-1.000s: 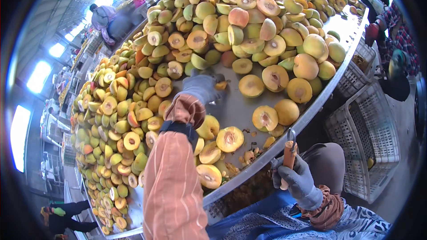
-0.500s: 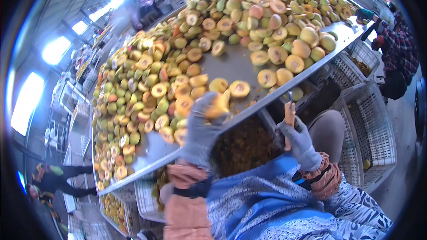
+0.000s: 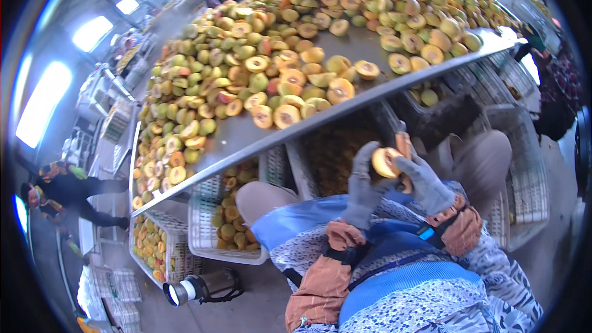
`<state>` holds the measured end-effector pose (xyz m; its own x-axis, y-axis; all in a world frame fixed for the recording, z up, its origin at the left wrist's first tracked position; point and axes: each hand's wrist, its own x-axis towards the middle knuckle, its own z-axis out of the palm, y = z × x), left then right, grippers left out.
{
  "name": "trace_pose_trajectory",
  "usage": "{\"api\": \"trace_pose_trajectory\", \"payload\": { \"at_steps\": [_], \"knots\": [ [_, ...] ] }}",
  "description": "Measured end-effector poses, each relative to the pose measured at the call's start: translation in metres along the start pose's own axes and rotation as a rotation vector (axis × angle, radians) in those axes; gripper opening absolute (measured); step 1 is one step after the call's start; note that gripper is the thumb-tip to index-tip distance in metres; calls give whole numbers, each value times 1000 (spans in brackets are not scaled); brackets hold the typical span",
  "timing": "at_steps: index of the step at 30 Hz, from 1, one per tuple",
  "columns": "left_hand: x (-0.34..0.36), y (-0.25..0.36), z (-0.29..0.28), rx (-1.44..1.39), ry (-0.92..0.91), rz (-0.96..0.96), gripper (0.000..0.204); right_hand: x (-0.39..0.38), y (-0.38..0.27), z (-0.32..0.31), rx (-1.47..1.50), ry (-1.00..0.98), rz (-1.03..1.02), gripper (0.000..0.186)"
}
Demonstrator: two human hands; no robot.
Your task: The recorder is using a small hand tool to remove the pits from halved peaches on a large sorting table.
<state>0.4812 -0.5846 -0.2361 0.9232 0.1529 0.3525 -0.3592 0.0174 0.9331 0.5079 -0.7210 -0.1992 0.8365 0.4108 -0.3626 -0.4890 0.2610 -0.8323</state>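
Observation:
My left hand [image 3: 364, 182], in a grey glove, is closed on a halved yellow fruit [image 3: 385, 161], its cut face and pit upward, above my lap. My gloved right hand [image 3: 422, 182] grips an upright wooden-handled tool [image 3: 402, 140] and meets the fruit from the right. Just beyond both hands runs the metal rim [image 3: 333, 108] of a table heaped with whole and halved yellow-green fruit [image 3: 259, 65]. Under it a crate [image 3: 200, 225] holds fruit, and a darker bin [image 3: 336, 154] sits between my knees and the table.
Crates stand at the right [image 3: 527, 191] and lower left [image 3: 185, 259]. A cylindrical flask [image 3: 206, 287] lies on the floor at left. A person in dark trousers [image 3: 80, 197] is at the left, another in checked clothing [image 3: 555, 80] at the right, others across the table.
My left hand has drawn back from the fruit pile to my lap, bringing a fruit half against the tool in my right hand. The view has shifted toward my lap.

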Motion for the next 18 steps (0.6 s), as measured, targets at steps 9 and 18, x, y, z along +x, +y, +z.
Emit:
{"api": "trace_pose_trajectory", "payload": {
  "at_steps": [9,18],
  "knots": [
    [-27,-28,-14,-513,237,-396,51,36,48,8,50,-6,100,33],
    [-30,-51,-49,-575,940,-733,36,89,91,-47,-96,449,-60,25]
  ]
}}
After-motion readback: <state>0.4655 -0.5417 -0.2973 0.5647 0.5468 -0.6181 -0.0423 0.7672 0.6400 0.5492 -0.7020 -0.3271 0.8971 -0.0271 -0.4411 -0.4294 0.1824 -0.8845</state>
